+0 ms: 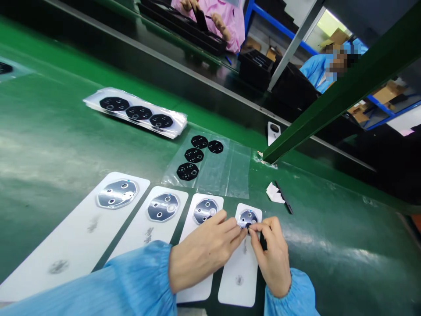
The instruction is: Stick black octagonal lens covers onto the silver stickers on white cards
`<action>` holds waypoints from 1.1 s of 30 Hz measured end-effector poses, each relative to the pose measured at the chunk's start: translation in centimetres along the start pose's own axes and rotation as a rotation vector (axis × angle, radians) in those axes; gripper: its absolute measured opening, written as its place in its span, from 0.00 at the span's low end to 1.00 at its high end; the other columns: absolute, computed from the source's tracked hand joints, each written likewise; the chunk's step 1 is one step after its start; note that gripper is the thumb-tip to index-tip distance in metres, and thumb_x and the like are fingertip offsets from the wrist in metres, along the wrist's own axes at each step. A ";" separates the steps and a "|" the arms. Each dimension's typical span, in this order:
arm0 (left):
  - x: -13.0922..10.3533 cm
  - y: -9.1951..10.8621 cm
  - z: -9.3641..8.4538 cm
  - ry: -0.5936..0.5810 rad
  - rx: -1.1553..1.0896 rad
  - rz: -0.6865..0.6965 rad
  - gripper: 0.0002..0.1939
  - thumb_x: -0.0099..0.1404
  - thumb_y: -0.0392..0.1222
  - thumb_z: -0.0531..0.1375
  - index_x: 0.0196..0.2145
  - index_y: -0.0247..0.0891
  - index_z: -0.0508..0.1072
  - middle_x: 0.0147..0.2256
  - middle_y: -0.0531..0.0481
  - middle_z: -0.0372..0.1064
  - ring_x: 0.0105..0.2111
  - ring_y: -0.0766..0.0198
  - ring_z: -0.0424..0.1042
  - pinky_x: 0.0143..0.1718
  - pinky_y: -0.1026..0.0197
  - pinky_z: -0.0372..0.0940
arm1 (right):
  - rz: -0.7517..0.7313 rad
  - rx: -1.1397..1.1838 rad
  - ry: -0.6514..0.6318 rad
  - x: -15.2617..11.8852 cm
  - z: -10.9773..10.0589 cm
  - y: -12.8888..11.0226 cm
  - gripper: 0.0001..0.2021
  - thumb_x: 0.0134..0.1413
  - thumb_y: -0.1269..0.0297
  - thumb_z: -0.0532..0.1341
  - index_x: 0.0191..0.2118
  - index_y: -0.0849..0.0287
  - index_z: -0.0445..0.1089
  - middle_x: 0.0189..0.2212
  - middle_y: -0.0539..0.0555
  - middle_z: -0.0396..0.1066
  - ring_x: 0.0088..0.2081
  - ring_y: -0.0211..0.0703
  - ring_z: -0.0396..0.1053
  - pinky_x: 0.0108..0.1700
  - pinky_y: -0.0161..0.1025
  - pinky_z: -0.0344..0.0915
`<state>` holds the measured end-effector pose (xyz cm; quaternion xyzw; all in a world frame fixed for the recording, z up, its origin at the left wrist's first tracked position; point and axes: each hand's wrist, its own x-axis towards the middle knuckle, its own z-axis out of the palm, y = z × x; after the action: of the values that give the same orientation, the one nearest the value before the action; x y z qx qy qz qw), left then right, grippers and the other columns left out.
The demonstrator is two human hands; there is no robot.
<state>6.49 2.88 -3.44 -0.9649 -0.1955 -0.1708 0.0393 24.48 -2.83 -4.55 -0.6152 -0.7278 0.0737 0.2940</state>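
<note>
Four white panels lie in a slanting row on the green tabletop point(329, 259), each with a shiny silvery camera plate near its far end. Both hands are at the rightmost panel point(238, 292), which lies flat, its camera plate point(247, 217) just beyond the fingertips. The right hand point(271, 252) has its thumb and forefinger drawn close together on a small black piece point(248, 226) at the near edge of that plate. The left hand point(208, 245) comes in from the other side, over the next panel point(194, 285), its fingertips beside the same piece. The fingers hide much of it, so I cannot tell whether the left grip is holding it too. Blue sleeves point(141, 281) reach to both wrists.

Beyond the row, a clear plastic bag point(238, 171) lies flat with four black discs point(194, 155) on it. Farther left sits a pile of white sheets point(179, 125) bearing three more dark discs point(138, 113). To the right, a black pen point(284, 199) lies against a crumpled scrap of white paper point(274, 193), near the foot of a slanting green post point(315, 109). Across the way, a person in pink point(230, 22) handles a dark flat object point(200, 19).
</note>
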 end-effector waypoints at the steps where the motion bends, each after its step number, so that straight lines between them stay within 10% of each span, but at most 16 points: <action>1: 0.1 0.0 0.1 0.006 0.006 0.003 0.12 0.66 0.31 0.52 0.46 0.30 0.68 0.28 0.51 0.64 0.29 0.61 0.58 0.30 0.56 0.48 | 0.001 0.005 -0.001 0.0 0.0 0.0 0.05 0.60 0.75 0.53 0.37 0.58 0.63 0.31 0.51 0.57 0.31 0.39 0.63 0.32 0.37 0.62; 33: 0.4 0.2 -0.1 -0.058 0.059 0.000 0.15 0.63 0.28 0.49 0.45 0.31 0.68 0.27 0.50 0.65 0.28 0.60 0.58 0.32 0.54 0.48 | 0.326 0.288 -0.106 0.9 -0.5 0.2 0.09 0.62 0.64 0.52 0.30 0.56 0.62 0.29 0.48 0.56 0.28 0.37 0.55 0.32 0.36 0.54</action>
<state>6.89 2.80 -3.23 -0.9679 -0.2017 -0.1367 0.0621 24.78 -2.07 -3.94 -0.6714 -0.6152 0.2558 0.3245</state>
